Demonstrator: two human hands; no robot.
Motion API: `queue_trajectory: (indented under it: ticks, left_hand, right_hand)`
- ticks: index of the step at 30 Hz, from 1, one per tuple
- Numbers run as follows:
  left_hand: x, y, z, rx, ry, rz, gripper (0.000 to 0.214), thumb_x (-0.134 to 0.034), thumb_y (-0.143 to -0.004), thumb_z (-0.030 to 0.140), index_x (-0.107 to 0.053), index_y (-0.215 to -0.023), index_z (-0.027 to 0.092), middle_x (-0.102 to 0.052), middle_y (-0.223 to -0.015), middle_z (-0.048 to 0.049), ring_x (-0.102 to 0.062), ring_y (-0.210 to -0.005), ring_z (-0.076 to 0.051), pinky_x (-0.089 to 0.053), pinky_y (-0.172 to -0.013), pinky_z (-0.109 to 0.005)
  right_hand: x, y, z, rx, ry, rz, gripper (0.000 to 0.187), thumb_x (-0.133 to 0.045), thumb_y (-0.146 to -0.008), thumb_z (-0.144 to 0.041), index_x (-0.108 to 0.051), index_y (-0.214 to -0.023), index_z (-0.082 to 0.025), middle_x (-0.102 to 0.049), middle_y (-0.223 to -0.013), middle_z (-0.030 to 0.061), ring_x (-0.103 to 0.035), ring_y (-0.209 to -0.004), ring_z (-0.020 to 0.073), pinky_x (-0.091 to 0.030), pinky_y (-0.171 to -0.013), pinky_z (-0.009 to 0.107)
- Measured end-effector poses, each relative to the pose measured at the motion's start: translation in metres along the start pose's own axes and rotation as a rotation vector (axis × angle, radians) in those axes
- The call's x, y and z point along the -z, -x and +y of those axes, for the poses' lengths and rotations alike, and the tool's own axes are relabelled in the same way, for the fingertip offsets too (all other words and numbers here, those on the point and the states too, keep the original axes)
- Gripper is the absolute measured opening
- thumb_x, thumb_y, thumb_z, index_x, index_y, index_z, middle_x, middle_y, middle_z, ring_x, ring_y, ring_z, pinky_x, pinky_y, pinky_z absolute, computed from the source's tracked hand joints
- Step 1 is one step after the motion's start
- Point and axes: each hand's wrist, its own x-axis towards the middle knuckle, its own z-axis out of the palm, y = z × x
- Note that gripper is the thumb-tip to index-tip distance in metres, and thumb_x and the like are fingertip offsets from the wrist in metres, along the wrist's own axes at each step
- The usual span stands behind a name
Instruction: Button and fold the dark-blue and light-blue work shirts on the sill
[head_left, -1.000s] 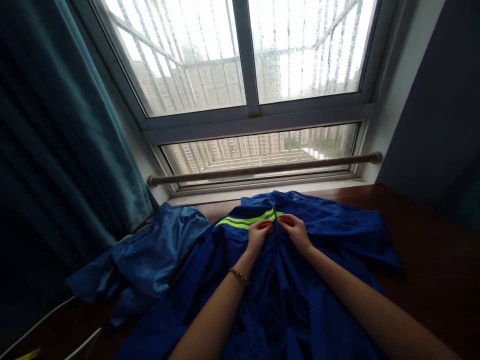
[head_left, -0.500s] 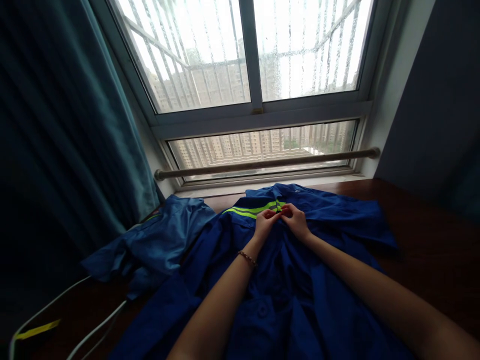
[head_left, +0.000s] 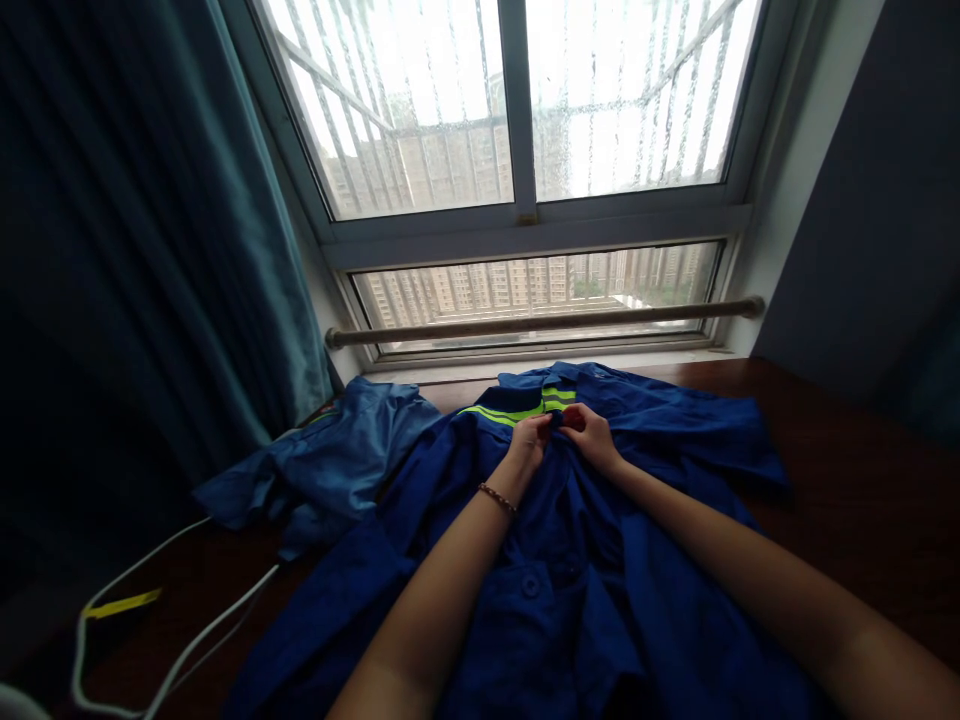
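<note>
A dark blue work jacket with yellow-green reflective stripes lies spread over the wooden surface, its collar end toward the window. My left hand pinches the jacket's front edge just below the stripe. Close beside it, my right hand also has its fingers closed on the front opening. A small dark fold of cloth shows between the fingertips; whether a button is there, I cannot tell. Nearer to me, a round button sits on the jacket. A bracelet circles my left wrist.
A lighter blue garment lies crumpled at the left, by the curtain. White cables and a yellow strip are on the dark wooden surface. Beyond the jacket, a rail crosses the window.
The view has shifted slightly. My left hand has turned a little, and the fingertips of both hands have moved slightly apart, with dark cloth now showing between them. Both hands stay on the jacket's front.
</note>
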Motion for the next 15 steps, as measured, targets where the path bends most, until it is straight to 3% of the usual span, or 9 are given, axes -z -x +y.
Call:
queue_trajectory:
  ticks: [15]
  left_hand:
    - [-0.0047, 0.0035, -0.0026, 0.018, 0.023, 0.039, 0.009, -0.065, -0.063, 0.004, -0.061, -0.068, 0.010, -0.063, -0.062, -0.0043, -0.059, -0.060, -0.013, -0.047, -0.062, -0.024]
  right_hand:
    - [0.0032, -0.0025, 0.0012, -0.025, -0.024, 0.002, 0.027, -0.063, -0.063, -0.024, -0.056, -0.088, -0.019, -0.061, -0.070, -0.0009, -0.059, -0.065, 0.0152, -0.049, -0.066, 0.029]
